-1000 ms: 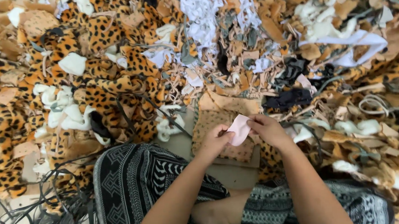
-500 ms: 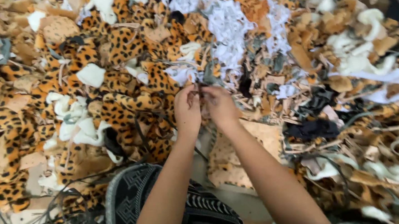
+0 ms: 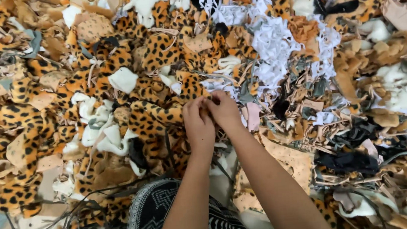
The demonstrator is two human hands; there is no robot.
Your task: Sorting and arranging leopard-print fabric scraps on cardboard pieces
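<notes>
Left hand (image 3: 198, 124) and right hand (image 3: 223, 109) touching, fingers pinched together on leopard-print scrap (image 3: 190, 89), mid fabric scrap pile (image 3: 274, 55); grip contents unclear.

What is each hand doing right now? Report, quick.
Left hand: fingers curled shut, pinching into the leopard-print fabric scraps; exactly what it grips cannot be told.
Right hand: fingers curled, meeting the left; contents hidden.

Fingertips of both hands (image 3: 211, 116) hidden among leopard-print scraps (image 3: 163, 51)
</notes>
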